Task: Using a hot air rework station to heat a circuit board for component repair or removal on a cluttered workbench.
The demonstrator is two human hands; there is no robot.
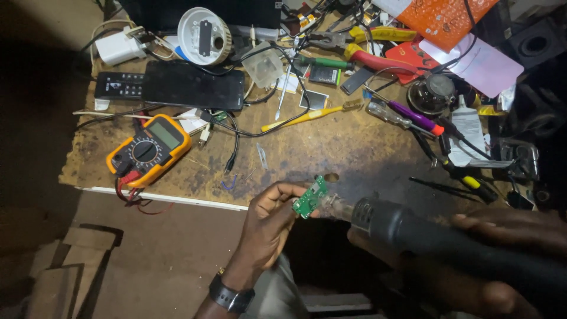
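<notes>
My left hand (266,221) pinches a small green circuit board (310,197) and holds it up just off the near edge of the wooden workbench (354,153). My right hand (502,260) grips the black body of a hot-air tool (425,236). Its metal nozzle (335,204) points left and nearly touches the board. A black watch sits on my left wrist (231,295).
An orange multimeter (149,150) with red leads lies at the bench's left front. A black phone (194,84), a remote (118,86), a white charger (119,47), a yellow toothbrush (307,116), screwdrivers (407,117), pliers (366,44) and cables crowd the back. Cardboard (65,266) lies on the floor at lower left.
</notes>
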